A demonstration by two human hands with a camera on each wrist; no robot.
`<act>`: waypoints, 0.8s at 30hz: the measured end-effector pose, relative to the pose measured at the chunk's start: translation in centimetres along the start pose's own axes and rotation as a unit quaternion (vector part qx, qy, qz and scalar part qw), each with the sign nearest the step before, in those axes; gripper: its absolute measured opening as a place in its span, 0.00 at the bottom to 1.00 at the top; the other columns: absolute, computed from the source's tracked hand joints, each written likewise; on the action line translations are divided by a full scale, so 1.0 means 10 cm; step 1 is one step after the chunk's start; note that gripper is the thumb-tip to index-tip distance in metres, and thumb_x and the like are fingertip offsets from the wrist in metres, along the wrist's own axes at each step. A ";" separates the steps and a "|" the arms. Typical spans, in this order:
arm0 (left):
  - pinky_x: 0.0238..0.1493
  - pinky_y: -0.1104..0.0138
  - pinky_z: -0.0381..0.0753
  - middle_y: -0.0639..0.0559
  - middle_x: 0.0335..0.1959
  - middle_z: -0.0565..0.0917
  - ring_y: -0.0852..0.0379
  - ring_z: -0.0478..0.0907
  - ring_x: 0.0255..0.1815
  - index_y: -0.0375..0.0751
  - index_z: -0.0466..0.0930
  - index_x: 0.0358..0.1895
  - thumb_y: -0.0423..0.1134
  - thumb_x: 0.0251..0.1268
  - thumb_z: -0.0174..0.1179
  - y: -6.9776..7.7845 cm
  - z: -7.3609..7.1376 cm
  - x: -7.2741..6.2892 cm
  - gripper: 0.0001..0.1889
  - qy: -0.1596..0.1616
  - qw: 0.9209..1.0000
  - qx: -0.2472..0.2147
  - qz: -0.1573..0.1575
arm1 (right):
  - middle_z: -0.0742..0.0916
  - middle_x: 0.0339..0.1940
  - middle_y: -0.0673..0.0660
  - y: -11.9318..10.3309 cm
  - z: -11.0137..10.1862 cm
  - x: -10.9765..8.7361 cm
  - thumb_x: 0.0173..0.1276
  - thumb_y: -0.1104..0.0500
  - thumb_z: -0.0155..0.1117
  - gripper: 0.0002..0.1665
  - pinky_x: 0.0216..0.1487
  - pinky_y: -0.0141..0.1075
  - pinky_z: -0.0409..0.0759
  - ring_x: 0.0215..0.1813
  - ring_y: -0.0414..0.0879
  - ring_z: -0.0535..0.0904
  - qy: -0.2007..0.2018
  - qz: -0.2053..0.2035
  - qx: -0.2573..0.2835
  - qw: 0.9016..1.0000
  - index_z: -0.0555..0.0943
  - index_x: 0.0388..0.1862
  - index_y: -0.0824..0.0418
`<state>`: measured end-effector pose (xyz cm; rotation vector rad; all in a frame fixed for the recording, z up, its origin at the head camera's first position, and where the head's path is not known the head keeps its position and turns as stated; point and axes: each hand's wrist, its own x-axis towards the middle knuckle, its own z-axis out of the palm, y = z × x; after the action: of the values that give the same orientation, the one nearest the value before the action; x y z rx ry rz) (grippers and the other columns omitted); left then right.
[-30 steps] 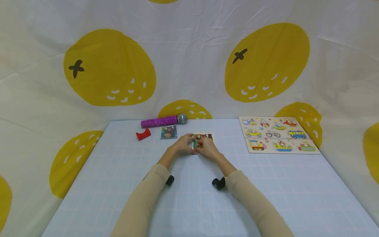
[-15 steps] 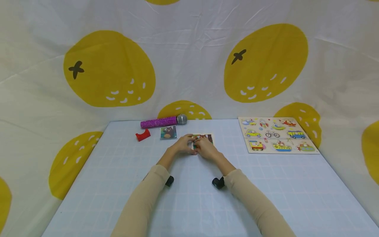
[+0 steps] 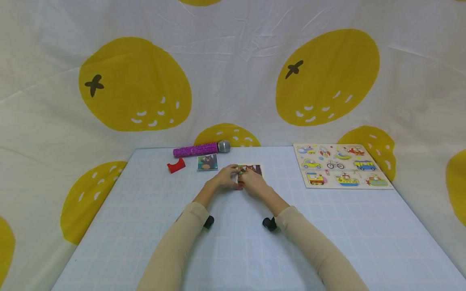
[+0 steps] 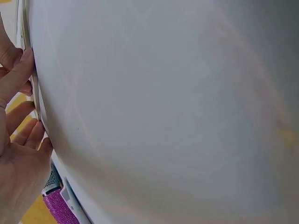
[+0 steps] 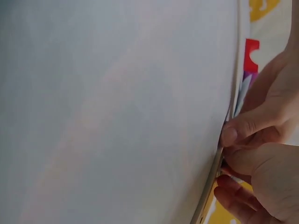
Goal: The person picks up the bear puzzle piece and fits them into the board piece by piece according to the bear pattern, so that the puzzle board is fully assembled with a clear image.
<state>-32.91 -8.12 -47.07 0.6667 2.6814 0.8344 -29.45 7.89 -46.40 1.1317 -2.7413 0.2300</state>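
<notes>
A small picture puzzle (image 3: 259, 169) with a brown bear on it lies on the table near the far middle. My left hand (image 3: 226, 178) holds its left side, thumb at the near edge and fingers farther back. My right hand (image 3: 254, 182) is over its lower middle, fingertips down on the picture and bent toward the left thumb. Whether a piece is between them is hidden. In the left wrist view, the left hand (image 4: 25, 172) touches the board's edge. In the right wrist view, the right hand (image 5: 273, 184) sits close against the left thumb.
Left of the hands lies a square bear picture (image 3: 207, 162), with a purple glitter microphone (image 3: 196, 150) behind it and a red notched piece (image 3: 176, 165) farther left. A wooden vehicle puzzle board (image 3: 348, 166) lies at the right. A fruit-print cloth (image 3: 233, 81) hangs behind the table.
A second ago teal and brown showed between the right fingertips; the right hand has since shifted slightly and lowered its fingertips onto the picture. The left hand has stayed in place.
</notes>
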 end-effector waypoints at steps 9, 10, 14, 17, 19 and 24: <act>0.71 0.53 0.56 0.38 0.71 0.60 0.39 0.56 0.71 0.34 0.70 0.63 0.43 0.46 0.74 0.03 -0.03 -0.01 0.39 -0.002 1.000 -0.003 -0.013 | 0.87 0.28 0.55 0.00 -0.01 0.02 0.56 0.65 0.69 0.03 0.44 0.44 0.80 0.38 0.50 0.82 0.041 0.080 0.122 0.988 0.87 0.26 0.64; 0.71 0.53 0.56 0.39 0.71 0.60 0.39 0.56 0.71 0.34 0.70 0.64 0.43 0.46 0.74 0.03 -0.03 -0.01 0.39 -0.002 1.000 -0.002 -0.015 | 0.87 0.29 0.55 0.01 -0.02 0.02 0.56 0.64 0.70 0.03 0.47 0.45 0.79 0.40 0.50 0.81 0.040 0.076 0.115 0.990 0.87 0.26 0.64; 0.71 0.53 0.55 0.41 0.72 0.60 0.41 0.55 0.72 0.36 0.69 0.64 0.43 0.47 0.73 0.04 -0.03 0.00 0.39 -0.005 1.000 -0.004 -0.019 | 0.87 0.31 0.55 0.06 -0.05 -0.03 0.57 0.64 0.69 0.04 0.51 0.46 0.75 0.43 0.50 0.79 0.018 0.051 0.103 0.993 0.88 0.27 0.64; 0.72 0.53 0.54 0.42 0.72 0.59 0.42 0.54 0.72 0.37 0.69 0.65 0.43 0.48 0.73 0.05 -0.02 0.01 0.38 -0.010 1.000 -0.008 -0.025 | 0.87 0.37 0.60 0.09 -0.09 -0.08 0.57 0.66 0.68 0.04 0.52 0.45 0.77 0.46 0.53 0.79 -0.012 0.036 0.121 0.992 0.87 0.28 0.67; 0.72 0.53 0.53 0.43 0.72 0.58 0.42 0.53 0.73 0.37 0.69 0.65 0.44 0.47 0.73 0.05 -0.01 0.01 0.39 -0.014 0.999 -0.008 -0.031 | 0.86 0.41 0.62 0.10 -0.10 -0.11 0.57 0.66 0.68 0.04 0.51 0.44 0.79 0.48 0.54 0.80 -0.034 0.032 0.135 0.990 0.87 0.28 0.68; 0.72 0.53 0.54 0.41 0.72 0.59 0.42 0.54 0.72 0.36 0.68 0.65 0.45 0.52 0.70 0.04 0.01 -0.02 0.37 -0.014 1.000 0.001 -0.027 | 0.87 0.38 0.59 0.09 -0.11 -0.18 0.56 0.66 0.69 0.03 0.45 0.39 0.82 0.41 0.51 0.83 -0.059 0.038 0.155 0.985 0.87 0.28 0.67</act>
<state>-32.60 -7.85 -46.84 0.6001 2.6631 0.8016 -28.71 9.97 -45.81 1.1418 -2.9293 0.6384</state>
